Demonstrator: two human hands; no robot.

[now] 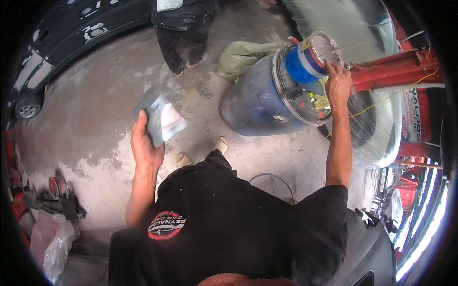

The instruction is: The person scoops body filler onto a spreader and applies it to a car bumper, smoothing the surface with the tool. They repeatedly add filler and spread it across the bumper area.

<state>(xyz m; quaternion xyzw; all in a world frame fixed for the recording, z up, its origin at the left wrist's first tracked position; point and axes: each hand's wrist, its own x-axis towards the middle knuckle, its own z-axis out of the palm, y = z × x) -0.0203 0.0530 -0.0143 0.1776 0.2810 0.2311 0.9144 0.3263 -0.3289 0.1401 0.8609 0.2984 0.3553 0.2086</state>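
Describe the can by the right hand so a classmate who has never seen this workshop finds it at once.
Find the big, scuffed blue barrel right of centre. On its top stands a can, the right hand at its rim. Brighter blue and smaller than the barrel, it wears white and dark bands.

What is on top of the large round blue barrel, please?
A white-banded blue cylindrical can appears to stand there, beside yellowish scraps; what lies directly beneath the can is covered.
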